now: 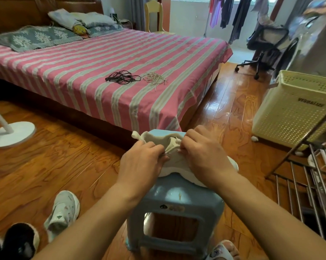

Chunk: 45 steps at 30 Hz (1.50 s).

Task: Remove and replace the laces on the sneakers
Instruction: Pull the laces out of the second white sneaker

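Forearms, nearest, reach over a blue stool (179,199). Item: pale sneaker (177,161), lying on the stool top, sole overhanging its right edge. Left hand (139,163) and right hand (205,154) both curl onto the upper, pinching at the lace (172,147) by the tongue. Handling, judged: shoe light, upper soft; lace limp, best taken near its tip. Spare black laces (122,77) and pale laces (154,78) lie far off on the bed (74,76). Open floor left; rack (308,177) crowds the right.

floor (224,109): glossy wood | stool (179,201): smooth plastic | bedsheet (102,59): cloth
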Motion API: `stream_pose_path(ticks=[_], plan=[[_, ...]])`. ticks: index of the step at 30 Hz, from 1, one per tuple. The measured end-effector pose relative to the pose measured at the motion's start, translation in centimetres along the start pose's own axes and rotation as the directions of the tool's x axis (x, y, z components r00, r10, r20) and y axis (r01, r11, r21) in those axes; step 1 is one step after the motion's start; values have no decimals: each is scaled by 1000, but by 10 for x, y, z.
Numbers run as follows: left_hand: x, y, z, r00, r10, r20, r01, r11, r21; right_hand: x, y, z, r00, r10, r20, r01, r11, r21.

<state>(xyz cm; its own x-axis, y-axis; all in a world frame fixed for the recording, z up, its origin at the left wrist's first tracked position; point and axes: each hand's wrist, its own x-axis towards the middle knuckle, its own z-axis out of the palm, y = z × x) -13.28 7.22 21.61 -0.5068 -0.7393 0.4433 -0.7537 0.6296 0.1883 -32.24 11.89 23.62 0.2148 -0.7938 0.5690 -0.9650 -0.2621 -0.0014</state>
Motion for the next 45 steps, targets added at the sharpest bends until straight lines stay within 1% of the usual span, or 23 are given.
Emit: stream_pose_path(ticks=[5, 8, 10, 13, 16, 20, 23, 24, 26, 28, 29, 30, 31, 32, 34, 35, 37, 38, 40, 42, 43, 44, 45], plan=[[-2, -2, -4, 999, -47, 24, 48, 997, -59, -14, 14, -6, 997, -23, 73, 22, 1000, 22], [-1, -7, -2, 996, -80, 38, 84, 991, -108, -22, 39, -16, 994, 83, 75, -91, 990, 110], [-3, -9, -2, 997, -75, 34, 79, 989, -125, -25, 51, -19, 981, 149, 128, -167, 976, 141], [-9, -6, -2, 996, -71, 47, 78, 984, -159, -21, 35, -20, 977, 129, 172, -159, 972, 172], [-15, -3, -2, 997, -59, 44, 65, 987, -149, -10, 0, -10, 994, 21, 107, -31, 996, 88], [-15, -2, -4, 997, -67, 38, 72, 986, -150, -6, -23, 4, 990, -46, -137, 41, 998, -37], [-14, -4, -4, 996, -73, 49, 80, 986, -146, -15, -18, -1, 984, -68, -166, 65, 998, -23], [-13, -7, -5, 995, -84, 53, 91, 985, -147, -19, -7, -6, 984, 1, -179, 4, 1000, 24], [-9, -12, -5, 992, -114, 55, 121, 981, -154, -27, 28, -19, 944, 270, -187, -245, 958, 146], [-8, -13, -6, 992, -109, 61, 117, 981, -156, -38, 57, -29, 838, 542, -69, -507, 818, 271], [-9, -11, -6, 993, -103, 64, 112, 981, -158, -41, 61, -29, 783, 622, 20, -595, 739, 315], [-10, -9, -6, 993, -100, 63, 109, 980, -164, -42, 57, -27, 759, 647, 77, -631, 700, 334], [-11, -7, -5, 994, -96, 59, 105, 980, -170, -39, 48, -24, 782, 618, 79, -608, 730, 312], [-12, -6, -5, 994, -94, 56, 102, 980, -170, -35, 35, -22, 832, 550, 69, -546, 790, 281], [-13, -6, -4, 994, -97, 59, 105, 981, -161, -25, 8, -16, 939, 335, 77, -344, 918, 197], [-12, -7, -4, 993, -100, 58, 108, 981, -158, -19, -2, -13, 973, 219, 70, -227, 966, 125], [-11, -6, -4, 994, -100, 46, 106, 984, -141, -14, -18, -4, 998, 59, 13, -59, 998, 2], [-11, -6, -3, 994, -97, 43, 102, 986, -132, -14, -22, 2, 999, 26, -47, -28, 999, -38], [-11, -5, -2, 995, -88, 48, 93, 988, -126, -11, -26, 7, 995, 33, -94, -34, 999, -16], [-12, -6, -2, 994, -87, 63, 94, 987, -130, -14, -18, 2, 996, 77, -54, -75, 997, 32], [-12, -8, -3, 993, -94, 67, 103, 986, -134, -17, -7, -3, 986, 162, -49, -158, 984, 78], [-11, -12, -4, 991, -111, 69, 120, 983, -138, -22, 11, -11, 947, 314, -65, -305, 944, 128], [-10, -18, -5, 988, -136, 68, 144, 980, -139, -28, 35, -20, 861, 502, -86, -486, 860, 158]])
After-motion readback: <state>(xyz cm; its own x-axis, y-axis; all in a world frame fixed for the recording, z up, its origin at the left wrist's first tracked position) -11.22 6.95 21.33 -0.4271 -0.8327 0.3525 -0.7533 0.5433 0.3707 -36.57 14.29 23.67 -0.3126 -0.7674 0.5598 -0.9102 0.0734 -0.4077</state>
